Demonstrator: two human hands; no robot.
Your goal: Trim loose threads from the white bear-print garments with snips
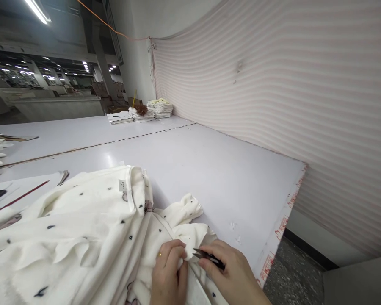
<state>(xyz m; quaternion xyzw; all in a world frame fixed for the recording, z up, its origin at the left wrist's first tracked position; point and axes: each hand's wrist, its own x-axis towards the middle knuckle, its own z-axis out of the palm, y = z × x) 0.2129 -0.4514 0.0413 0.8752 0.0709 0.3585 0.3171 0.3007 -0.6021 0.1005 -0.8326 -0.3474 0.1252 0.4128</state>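
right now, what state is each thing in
garment, crumpled, spread over the table
left hand, pinching a fold of the garment
thread snips, tips pointing at the pinched fold
right hand, gripping the thread snips
folded stacks, piled at the table's far end

No legible text, small neck label [122,185] on the white garment [92,228] too tiny to read, red print [281,226] along the worktop [209,169] edge right of the garment blurred
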